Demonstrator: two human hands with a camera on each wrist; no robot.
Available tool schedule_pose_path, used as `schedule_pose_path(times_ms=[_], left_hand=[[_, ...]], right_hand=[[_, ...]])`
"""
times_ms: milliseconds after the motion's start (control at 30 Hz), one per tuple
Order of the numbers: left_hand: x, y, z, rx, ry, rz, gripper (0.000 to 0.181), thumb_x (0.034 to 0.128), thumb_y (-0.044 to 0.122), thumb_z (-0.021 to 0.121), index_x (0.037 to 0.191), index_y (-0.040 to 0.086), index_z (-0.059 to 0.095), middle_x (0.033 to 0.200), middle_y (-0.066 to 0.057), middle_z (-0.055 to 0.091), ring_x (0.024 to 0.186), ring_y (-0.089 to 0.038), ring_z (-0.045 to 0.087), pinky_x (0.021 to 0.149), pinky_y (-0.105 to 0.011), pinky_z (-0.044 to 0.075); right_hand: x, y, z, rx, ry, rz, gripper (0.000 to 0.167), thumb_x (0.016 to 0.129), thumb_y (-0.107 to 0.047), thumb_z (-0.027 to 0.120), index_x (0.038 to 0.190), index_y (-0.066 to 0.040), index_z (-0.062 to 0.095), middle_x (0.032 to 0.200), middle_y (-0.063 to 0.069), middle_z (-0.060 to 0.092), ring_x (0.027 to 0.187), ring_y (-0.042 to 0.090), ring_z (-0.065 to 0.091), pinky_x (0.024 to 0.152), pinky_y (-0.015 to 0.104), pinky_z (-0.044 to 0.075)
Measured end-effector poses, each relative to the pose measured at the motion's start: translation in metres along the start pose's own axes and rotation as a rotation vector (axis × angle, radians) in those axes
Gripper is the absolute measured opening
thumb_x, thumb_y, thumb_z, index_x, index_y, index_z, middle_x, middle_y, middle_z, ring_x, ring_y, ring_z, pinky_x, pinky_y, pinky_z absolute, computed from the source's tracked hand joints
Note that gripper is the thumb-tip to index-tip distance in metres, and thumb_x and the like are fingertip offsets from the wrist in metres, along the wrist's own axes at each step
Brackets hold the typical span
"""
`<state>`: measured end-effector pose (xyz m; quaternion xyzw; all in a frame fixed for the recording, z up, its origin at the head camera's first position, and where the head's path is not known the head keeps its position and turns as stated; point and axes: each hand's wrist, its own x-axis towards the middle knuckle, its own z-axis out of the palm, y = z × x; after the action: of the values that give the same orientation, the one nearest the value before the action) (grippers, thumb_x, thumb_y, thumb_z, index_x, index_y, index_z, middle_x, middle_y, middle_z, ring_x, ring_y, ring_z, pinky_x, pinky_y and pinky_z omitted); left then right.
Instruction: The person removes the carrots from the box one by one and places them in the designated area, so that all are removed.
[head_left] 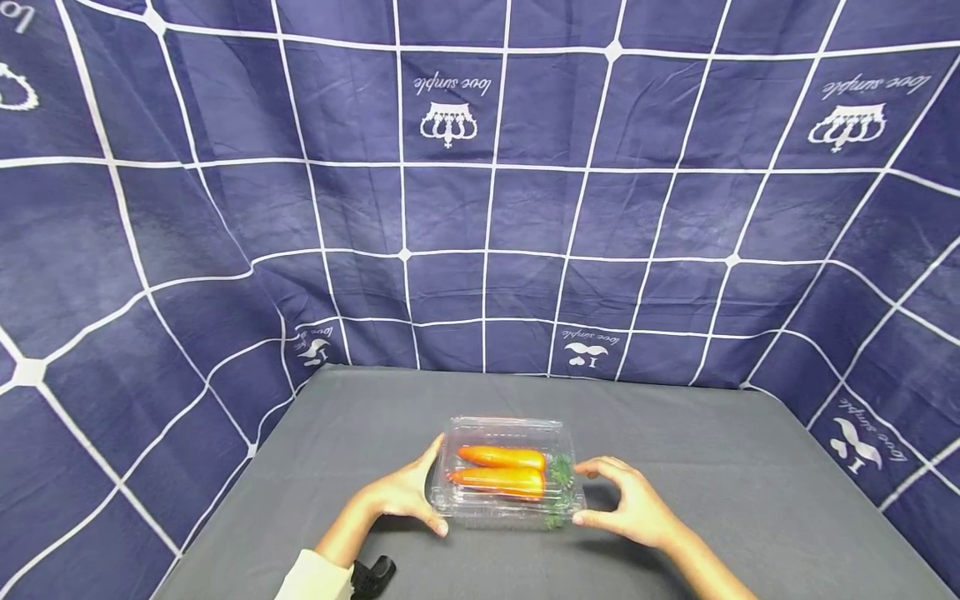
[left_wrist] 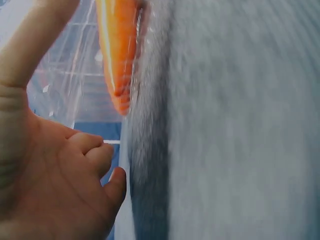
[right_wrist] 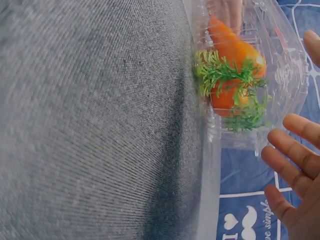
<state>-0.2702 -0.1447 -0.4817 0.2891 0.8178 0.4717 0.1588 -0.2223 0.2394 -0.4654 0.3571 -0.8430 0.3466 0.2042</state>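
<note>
A clear plastic box [head_left: 472, 435] rests on the grey surface with its lid over two orange carrots [head_left: 498, 479]; their green tops [head_left: 561, 471] lie at the right end. At the box's left side, my left hand [head_left: 405, 493] has thumb and fingers spread around the edge; contact is unclear. My right hand [head_left: 632, 505] is beside the right end, thumb near the front corner. In the right wrist view, its fingers [right_wrist: 285, 145] are extended and apart from the box [right_wrist: 287, 65]. The left wrist view shows one carrot [left_wrist: 117, 50] and my left palm [left_wrist: 55, 170], its smaller fingers slightly bent.
Grey cloth [head_left: 360, 400] covers the table. Blue curtain [head_left: 450, 208] with white grid lines stands behind it and along both sides. A black strap [head_left: 372, 577] is beside the left sleeve [head_left: 318, 577].
</note>
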Motion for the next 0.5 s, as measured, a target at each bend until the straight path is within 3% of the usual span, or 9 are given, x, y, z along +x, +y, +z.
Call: schedule_pose_path(times_ms=[100, 200, 300, 500], left_hand=[[0.005, -0.003, 0.003, -0.051, -0.01, 0.048, 0.141, 0.0548, 0.008, 0.096, 0.154, 0.0, -0.005, 0.155, -0.028, 0.017, 0.14, -0.039, 0.022, 0.111, -0.045, 0.018], [0.008, -0.006, 0.005, -0.039, 0.008, 0.084, 0.14, 0.0538, 0.009, 0.096, 0.154, 0.002, -0.002, 0.152, -0.027, 0.026, 0.137, -0.039, 0.03, 0.11, -0.04, 0.022], [0.011, -0.008, 0.007, -0.027, 0.022, 0.119, 0.138, 0.0535, 0.01, 0.096, 0.154, 0.002, 0.001, 0.149, -0.027, 0.032, 0.133, -0.039, 0.036, 0.109, -0.044, 0.026], [0.014, -0.009, 0.012, -0.11, 0.017, 0.171, 0.135, 0.0546, 0.008, 0.096, 0.153, 0.003, 0.004, 0.15, -0.024, 0.031, 0.133, -0.038, 0.036, 0.109, -0.053, 0.026]], right_hand=[[0.0, 0.001, 0.0, -0.008, 0.001, -0.014, 0.055, 0.068, -0.034, 0.09, 0.113, -0.011, 0.068, 0.105, -0.004, 0.067, 0.093, 0.016, 0.061, 0.08, 0.035, 0.05], [0.0, 0.002, 0.001, -0.015, -0.001, -0.016, 0.057, 0.066, -0.035, 0.091, 0.113, -0.012, 0.068, 0.108, -0.006, 0.067, 0.098, 0.014, 0.061, 0.084, 0.029, 0.048], [-0.002, 0.002, 0.001, -0.017, -0.006, 0.0, 0.058, 0.065, -0.036, 0.091, 0.113, -0.013, 0.068, 0.11, -0.007, 0.066, 0.101, 0.012, 0.061, 0.087, 0.028, 0.047], [-0.005, 0.002, 0.0, -0.001, -0.014, 0.021, 0.058, 0.064, -0.031, 0.092, 0.114, -0.015, 0.068, 0.112, -0.005, 0.066, 0.104, 0.014, 0.061, 0.09, 0.027, 0.046]])
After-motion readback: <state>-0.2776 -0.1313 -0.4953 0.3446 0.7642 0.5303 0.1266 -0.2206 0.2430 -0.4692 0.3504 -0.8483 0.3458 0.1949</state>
